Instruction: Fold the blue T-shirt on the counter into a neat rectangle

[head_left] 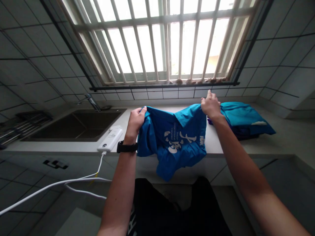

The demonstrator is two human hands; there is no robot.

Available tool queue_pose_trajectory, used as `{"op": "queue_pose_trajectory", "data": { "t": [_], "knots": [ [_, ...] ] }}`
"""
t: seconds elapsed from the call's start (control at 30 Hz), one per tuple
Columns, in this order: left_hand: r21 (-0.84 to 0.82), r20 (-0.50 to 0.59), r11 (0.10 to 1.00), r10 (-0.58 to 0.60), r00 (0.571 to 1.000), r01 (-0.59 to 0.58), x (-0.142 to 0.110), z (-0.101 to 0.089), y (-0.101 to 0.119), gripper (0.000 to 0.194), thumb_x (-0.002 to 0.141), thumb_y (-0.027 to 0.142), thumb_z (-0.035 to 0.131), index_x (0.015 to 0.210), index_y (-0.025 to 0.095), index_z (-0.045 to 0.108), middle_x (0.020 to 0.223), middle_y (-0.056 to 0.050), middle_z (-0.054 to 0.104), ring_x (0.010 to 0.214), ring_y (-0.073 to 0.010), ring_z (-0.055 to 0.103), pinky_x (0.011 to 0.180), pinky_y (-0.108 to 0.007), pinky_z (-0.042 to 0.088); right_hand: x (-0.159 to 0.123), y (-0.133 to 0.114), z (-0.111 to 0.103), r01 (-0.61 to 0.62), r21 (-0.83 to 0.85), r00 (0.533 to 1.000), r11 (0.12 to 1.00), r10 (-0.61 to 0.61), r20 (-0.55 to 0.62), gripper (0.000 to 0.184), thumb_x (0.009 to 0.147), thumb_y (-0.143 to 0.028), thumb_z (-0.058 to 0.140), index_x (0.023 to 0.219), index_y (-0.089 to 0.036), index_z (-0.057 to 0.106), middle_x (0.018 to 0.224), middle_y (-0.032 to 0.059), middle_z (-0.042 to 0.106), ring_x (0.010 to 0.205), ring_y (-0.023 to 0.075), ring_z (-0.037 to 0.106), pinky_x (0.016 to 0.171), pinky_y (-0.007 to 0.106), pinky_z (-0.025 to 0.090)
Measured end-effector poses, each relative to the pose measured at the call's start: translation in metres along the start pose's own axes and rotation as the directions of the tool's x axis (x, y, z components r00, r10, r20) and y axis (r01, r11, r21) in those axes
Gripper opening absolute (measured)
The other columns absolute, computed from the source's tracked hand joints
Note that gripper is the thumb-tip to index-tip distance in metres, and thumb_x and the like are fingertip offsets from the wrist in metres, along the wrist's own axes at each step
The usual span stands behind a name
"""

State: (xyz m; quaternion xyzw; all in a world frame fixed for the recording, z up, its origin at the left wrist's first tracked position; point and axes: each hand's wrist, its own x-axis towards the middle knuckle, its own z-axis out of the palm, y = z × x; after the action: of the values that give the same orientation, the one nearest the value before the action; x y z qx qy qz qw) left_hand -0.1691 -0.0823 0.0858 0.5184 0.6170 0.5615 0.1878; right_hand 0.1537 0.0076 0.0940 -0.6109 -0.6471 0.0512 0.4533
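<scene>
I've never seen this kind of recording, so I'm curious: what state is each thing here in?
Left hand: gripping the shirt's edge.
Right hand: gripping the shirt's other edge.
Blue printed T-shirt: held up, crumpled.
Teal garment: folded, lying on the counter.
White rectangular power bank: lying on the counter, cable plugged in.

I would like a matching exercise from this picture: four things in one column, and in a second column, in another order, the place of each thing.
Things:
1. black watch
2. blue T-shirt
3. folded teal clothes
4. white power bank

Places:
A. held up by the left hand and the right hand
B. on the countertop beside the sink
C. on the countertop, right of the right hand
D. around the left wrist

Pairs: 1-D, 2-A, 3-C, 4-B
</scene>
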Motion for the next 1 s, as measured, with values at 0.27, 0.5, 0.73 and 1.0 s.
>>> {"op": "queue_pose_trajectory", "data": {
  "t": [0.27, 0.5, 0.73, 1.0],
  "knots": [
    [0.065, 0.186, 0.996, 0.047, 0.981, -0.06, -0.015, 0.022, 0.005, 0.041, 0.095, 0.05, 0.057, 0.082, 0.014, 0.073, 0.054, 0.004, 0.046, 0.054, -0.0134, 0.045, 0.056, -0.025, 0.035, -0.102, -0.035, 0.064, 0.563, 0.097, 0.363, 0.821, -0.351, 0.863, 0.109, 0.07, -0.049, 0.09, 0.162, -0.023, 0.038, 0.158, 0.0182, 0.051, 0.139, 0.039, 0.055, 0.109, 0.044, 0.05],
    [0.621, -0.194, 0.773, -0.009, 0.981, 0.13, -0.009, -0.012, -0.009, 0.036, 0.105, 0.028, 0.043, 0.108, 0.009, 0.073, 0.113, -0.02, 0.073, 0.107, -0.0304, 0.067, 0.093, -0.039, 0.048, -0.063, -0.005, 0.071, 0.357, -0.115, 0.682, 0.927, -0.174, 0.711, 0.027, 0.093, -0.016, 0.063, 0.114, -0.019, 0.08, 0.118, 0.0106, 0.079, 0.112, 0.0271, 0.073, 0.098, 0.031, 0.054],
    [0.495, 0.504, 0.765, 0.133, 0.853, -0.412, -0.036, 0.069, -0.03, 0.074, 0.088, 0.039, 0.075, 0.152, 0.015, 0.048, 0.148, -0.017, 0.058, 0.138, -0.0311, 0.054, 0.116, -0.039, 0.043, -0.029, -0.028, 0.089, 0.21, 0.075, 0.945, 0.975, -0.222, 0.242, 0.046, 0.1, -0.023, 0.046, 0.141, -0.013, 0.065, 0.151, 0.0164, 0.058, 0.14, 0.0262, 0.054, 0.117, 0.037, 0.044],
    [0.369, 0.826, 0.746, 0.011, 0.564, -0.554, -0.063, 0.116, -0.062, 0.056, 0.095, 0.051, 0.065, 0.142, 0.022, 0.062, 0.16, -0.012, 0.051, 0.154, -0.0322, 0.038, 0.125, -0.043, 0.033, -0.065, -0.025, 0.044, 0.214, -0.275, 0.712, 0.937, 0.043, 0.7, 0.044, 0.099, -0.033, 0.055, 0.136, -0.011, 0.066, 0.138, 0.0197, 0.067, 0.125, 0.0329, 0.065, 0.105, 0.04, 0.052]
  ]
}}
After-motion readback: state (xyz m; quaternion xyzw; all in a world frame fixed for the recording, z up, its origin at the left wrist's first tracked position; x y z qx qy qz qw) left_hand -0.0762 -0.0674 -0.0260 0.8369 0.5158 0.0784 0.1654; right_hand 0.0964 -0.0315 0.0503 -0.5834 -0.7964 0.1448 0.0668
